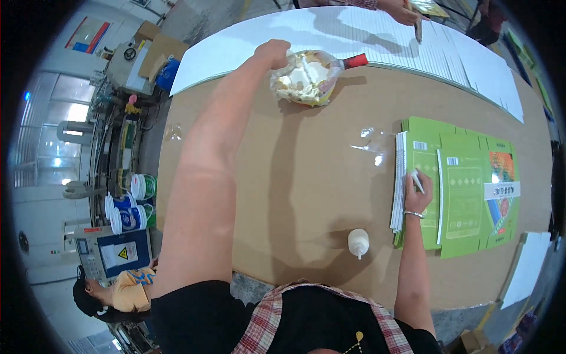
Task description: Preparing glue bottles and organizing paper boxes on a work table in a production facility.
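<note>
My left hand reaches far across the brown table and rests at the rim of a cut-open clear plastic bottle with a red cap, filled with pale glue-smeared scraps. My right hand lies on a stack of flat green printed cartons at the right and pinches a thin white stick. A fanned pile of carton edges lies under its wrist. A small white squeeze bottle stands near the front edge, between my arms.
White sheets cover the table's far side, where another person's hand holds a tool. Crumpled clear film lies mid-table. Left of the table stand machines, white and blue buckets and a seated person.
</note>
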A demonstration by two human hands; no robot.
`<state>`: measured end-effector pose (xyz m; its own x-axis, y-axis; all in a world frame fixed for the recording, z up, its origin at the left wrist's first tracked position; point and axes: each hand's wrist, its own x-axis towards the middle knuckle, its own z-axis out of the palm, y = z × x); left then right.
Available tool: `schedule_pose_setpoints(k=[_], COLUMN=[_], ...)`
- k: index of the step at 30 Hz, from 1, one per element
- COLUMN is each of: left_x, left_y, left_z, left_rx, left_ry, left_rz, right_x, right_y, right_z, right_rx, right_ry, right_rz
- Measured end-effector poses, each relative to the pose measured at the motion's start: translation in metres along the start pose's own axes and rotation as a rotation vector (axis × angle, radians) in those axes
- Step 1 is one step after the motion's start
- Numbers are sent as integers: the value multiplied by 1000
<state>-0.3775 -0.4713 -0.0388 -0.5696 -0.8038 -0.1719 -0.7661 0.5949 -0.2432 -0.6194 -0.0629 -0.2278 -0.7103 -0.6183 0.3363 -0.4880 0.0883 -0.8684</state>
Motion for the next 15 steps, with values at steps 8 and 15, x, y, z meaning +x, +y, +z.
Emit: schedule_pose_setpoints(k=[8,15], left_x=[-1,5], left_y=[1,4], left_z=[-5,-12], left_rx=[-24,-17], left_ry=[-22,0], left_rz=[-27,-9], right_x=[-1,0], right_y=[-1,4], right_z=[-2,-2], right_rx=[7,32], right_ry=[-7,-6], right_rz=[-6,-6])
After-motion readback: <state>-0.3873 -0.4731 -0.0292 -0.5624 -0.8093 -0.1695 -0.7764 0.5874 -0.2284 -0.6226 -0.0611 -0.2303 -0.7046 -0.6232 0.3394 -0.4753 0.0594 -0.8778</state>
